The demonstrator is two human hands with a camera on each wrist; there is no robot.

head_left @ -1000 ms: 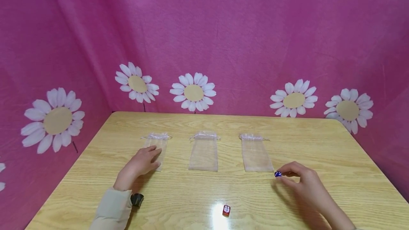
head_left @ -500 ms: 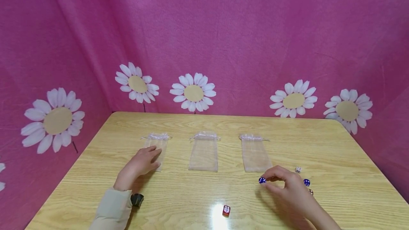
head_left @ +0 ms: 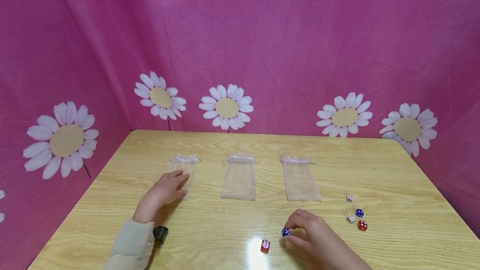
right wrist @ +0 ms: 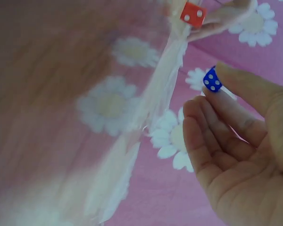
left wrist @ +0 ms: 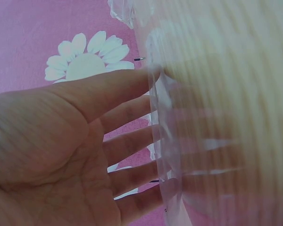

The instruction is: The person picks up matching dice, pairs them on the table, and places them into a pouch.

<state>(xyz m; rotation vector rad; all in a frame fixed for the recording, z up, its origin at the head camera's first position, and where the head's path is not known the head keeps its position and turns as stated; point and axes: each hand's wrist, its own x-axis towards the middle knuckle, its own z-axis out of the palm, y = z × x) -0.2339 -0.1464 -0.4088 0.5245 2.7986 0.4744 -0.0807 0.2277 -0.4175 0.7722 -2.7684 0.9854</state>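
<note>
Between thumb and forefinger, my right hand (head_left: 313, 234) pinches a blue die (head_left: 286, 231) with white pips, low over the table. In the right wrist view the blue die (right wrist: 212, 80) shows at the fingertips. Just left of it a red die (head_left: 265, 246) stands on the table. My left hand (head_left: 166, 188) rests with its fingers spread over the left sheer drawstring bag (head_left: 187, 166); nothing is held in it. Two more sheer bags lie flat, the middle bag (head_left: 238, 178) and the right bag (head_left: 301, 180).
Right of my right hand lie a white die (head_left: 349, 198), a blue die (head_left: 359, 213), a second white die (head_left: 350, 218) and a red die (head_left: 362, 225). A pink curtain (head_left: 262, 45) with daisies hangs behind the wooden table (head_left: 210, 236). A black band (head_left: 160, 233) sits at my left wrist.
My right hand has carried the blue die left and toward me, near the lone red die. The dice on the right have come into view. My left hand has stayed in place.
</note>
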